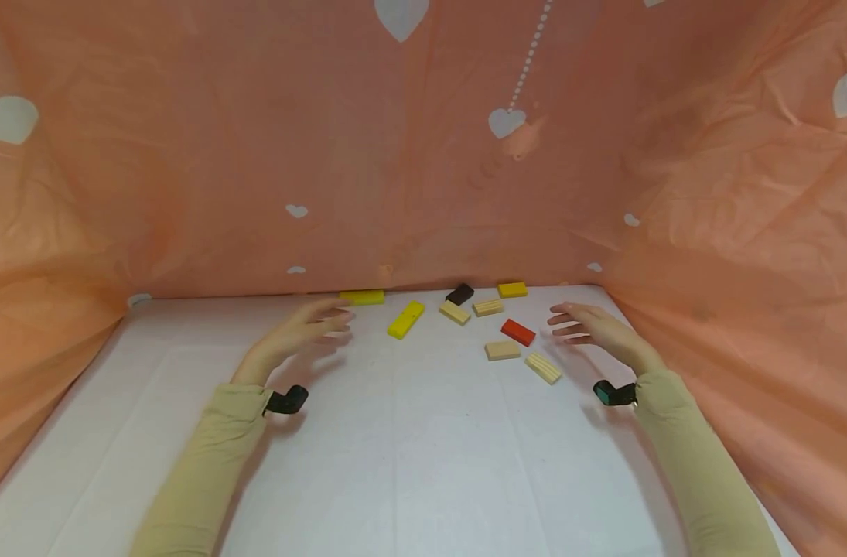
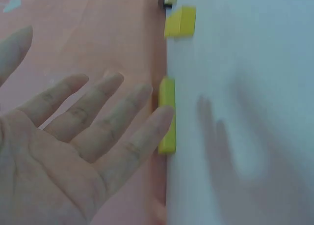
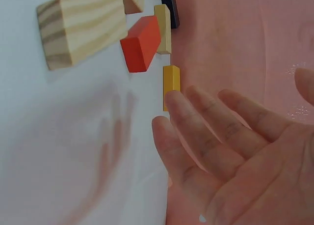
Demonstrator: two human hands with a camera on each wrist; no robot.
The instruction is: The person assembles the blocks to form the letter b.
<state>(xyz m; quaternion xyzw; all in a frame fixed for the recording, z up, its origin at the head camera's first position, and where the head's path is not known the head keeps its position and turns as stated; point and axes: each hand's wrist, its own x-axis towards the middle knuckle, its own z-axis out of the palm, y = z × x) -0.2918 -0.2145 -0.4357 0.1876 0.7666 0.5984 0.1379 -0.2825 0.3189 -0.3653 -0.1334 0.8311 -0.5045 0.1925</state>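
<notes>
Beige left sleeve and right sleeve extend from the lower edge over a white surface. One black device is fitted at the left wrist, another at the right.

Left hand: fingers extended and apart, palm bare. Its fingertips overlap the rear yellow block in view; contact cannot be confirmed from these angles. Right of it, a second yellow block lies flat at a slant.

Right hand: fingers apart, slightly bent, palm bare. Nearest to it are the red block and a striped wooden block. A plain wooden block lies just beside these two.

Rear group, between the hands: black block, slanted wooden block, small striped block and amber block, the last near the base of the orange curtain.
</notes>
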